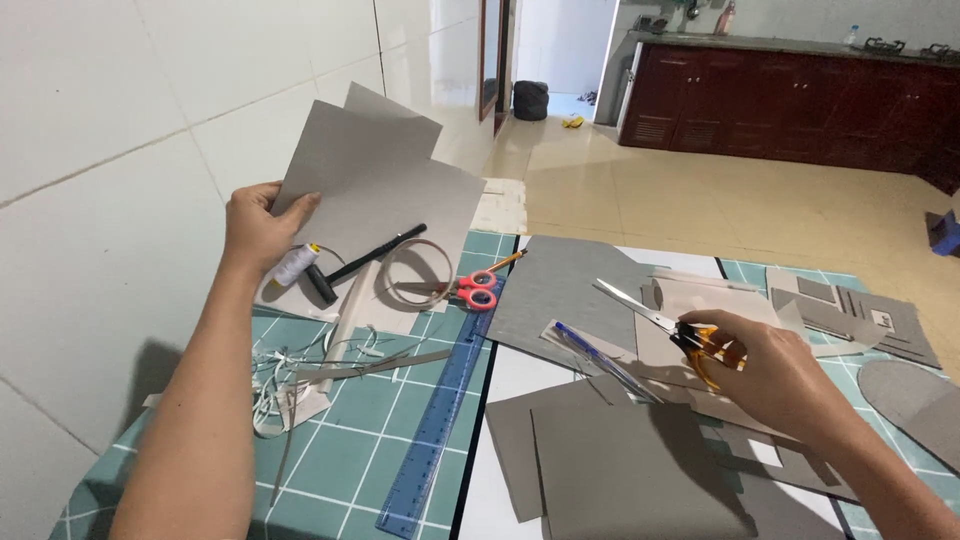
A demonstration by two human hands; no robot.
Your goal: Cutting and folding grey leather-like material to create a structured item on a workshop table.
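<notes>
- Nearest the camera, loose grey card sheets (620, 460) lie overlapped on the table (370, 440), their lower edges cut off by the frame, so their full shape cannot be told.
- The right hand (785, 375) is closed around the orange handles of a pair of scissors (665, 325); the blades stand open and point up and left, above the grey pieces. The fingers inside the loops are hidden behind the knuckles.
- Just beside the blades lies a blue pen (590, 350); a long blue ruler (445, 400) runs down the seam between the two table covers.
- The left hand (258, 228) pinches the lower left corner of several fanned grey sheets (375, 190), thumb on the front, held up off the table at the left. How many sheets are in the fan is hard to make out.
- Judging by how they stand flat from one corner, the held sheets are light and fairly stiff, likely easy to crease; a hold nearer the middle of an edge would probably steady them better for cutting.
- Beneath that hand sit a thread spool (293, 265), a black tool (365, 258) partly covered, and red-handled scissors (478, 290).
- White offcuts (275, 385) tangle at the left edge.
- Further right, cut grey shapes (860, 315) lie, too small to read.
</notes>
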